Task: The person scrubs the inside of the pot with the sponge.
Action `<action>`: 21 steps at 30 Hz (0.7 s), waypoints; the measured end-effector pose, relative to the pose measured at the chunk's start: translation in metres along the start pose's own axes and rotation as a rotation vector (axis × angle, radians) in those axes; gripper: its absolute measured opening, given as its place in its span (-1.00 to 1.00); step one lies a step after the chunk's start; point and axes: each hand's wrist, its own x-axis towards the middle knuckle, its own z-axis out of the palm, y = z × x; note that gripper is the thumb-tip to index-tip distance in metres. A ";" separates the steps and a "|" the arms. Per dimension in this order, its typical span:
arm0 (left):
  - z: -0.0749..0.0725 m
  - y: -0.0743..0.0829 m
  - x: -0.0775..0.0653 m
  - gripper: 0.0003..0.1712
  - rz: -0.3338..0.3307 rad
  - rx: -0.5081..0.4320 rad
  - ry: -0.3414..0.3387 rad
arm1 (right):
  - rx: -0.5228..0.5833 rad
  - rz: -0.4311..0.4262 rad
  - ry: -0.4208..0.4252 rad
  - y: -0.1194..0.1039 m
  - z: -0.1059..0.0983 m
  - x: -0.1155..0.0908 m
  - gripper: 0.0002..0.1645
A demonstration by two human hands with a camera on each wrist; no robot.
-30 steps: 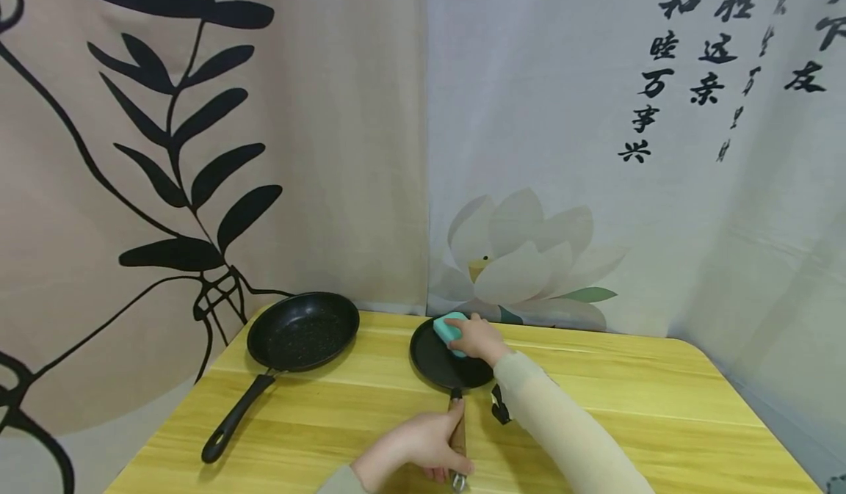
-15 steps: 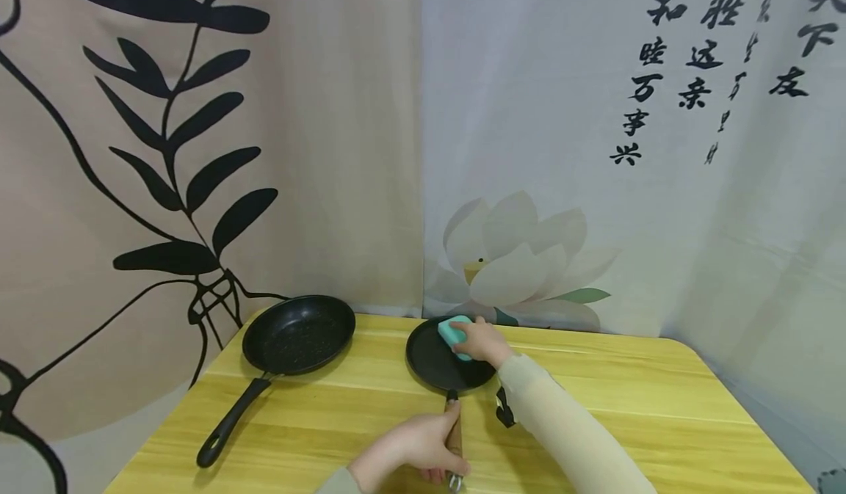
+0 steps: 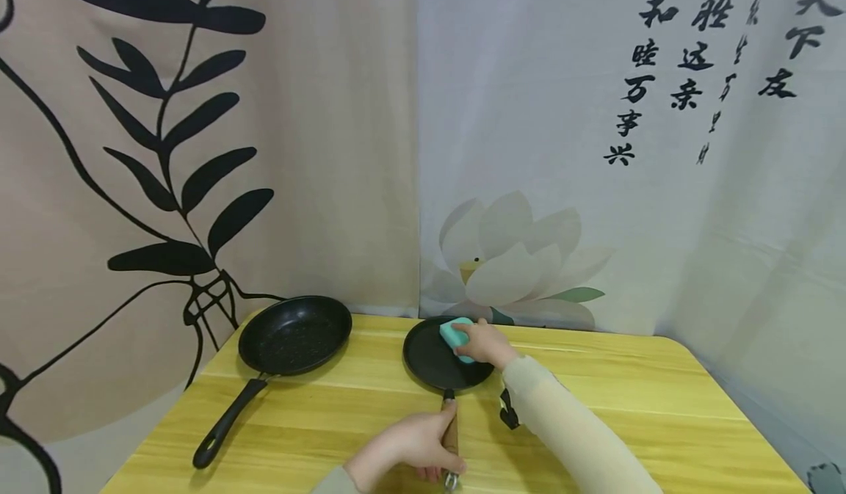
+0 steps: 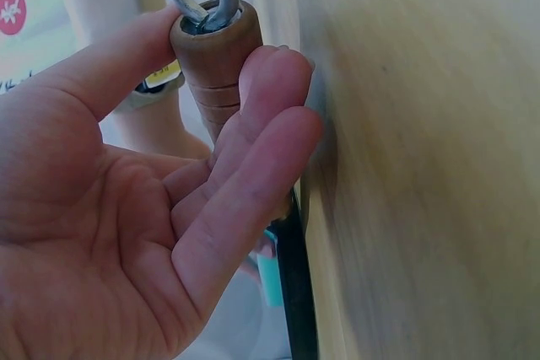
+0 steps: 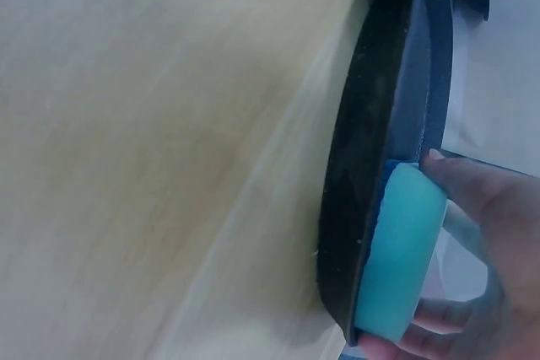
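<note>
Sponge (image 3: 452, 335), partly covered, sits pinched in the right hand (image 3: 486, 344); the left hand (image 3: 420, 440) grips a half-hidden handle (image 4: 209, 61), seemingly wooden.

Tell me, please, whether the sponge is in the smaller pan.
In: the head view shows the right hand holding the sponge inside the smaller pan.
</note>
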 end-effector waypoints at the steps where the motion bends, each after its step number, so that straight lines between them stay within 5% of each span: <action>1: 0.000 0.000 0.000 0.24 0.003 0.001 -0.003 | -0.004 -0.003 0.001 0.000 0.000 0.000 -0.29; 11: -0.004 0.033 -0.022 0.11 -0.002 -0.074 0.049 | -0.020 -0.009 -0.005 0.004 0.002 -0.002 -0.29; 13: 0.000 0.007 -0.004 0.19 0.025 -0.097 0.027 | -0.017 -0.009 -0.007 0.004 0.002 -0.003 -0.29; 17: 0.003 -0.015 0.012 0.28 0.029 -0.099 0.004 | 0.000 -0.023 -0.011 0.004 0.002 -0.007 -0.28; 21: -0.003 0.021 -0.014 0.18 -0.003 -0.045 0.023 | 0.009 -0.036 -0.015 0.002 0.002 -0.010 -0.28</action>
